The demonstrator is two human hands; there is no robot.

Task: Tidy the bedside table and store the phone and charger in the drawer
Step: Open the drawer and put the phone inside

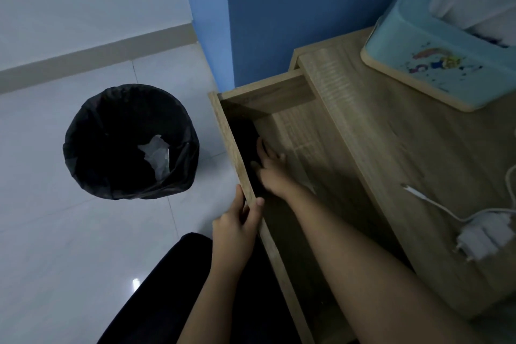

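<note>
The wooden drawer [240, 165] of the bedside table [405, 165] is pulled out. My left hand [237, 223] grips the top edge of its front panel. My right hand [272, 173] reaches inside, blurred, fingers spread, with the thumb over a dark flat shape [243, 142] lying against the inside of the front panel. This looks like the phone, but shadow hides its outline. The white charger [483, 237] lies on the tabletop at the right, its white cable [427, 200] running left and ending in a plug tip.
A light blue tissue box [435, 64] with white tissues stands at the back of the tabletop. A round bin with a black liner [131, 142], holding crumpled paper, stands on the white tiled floor left of the drawer. A blue wall is behind.
</note>
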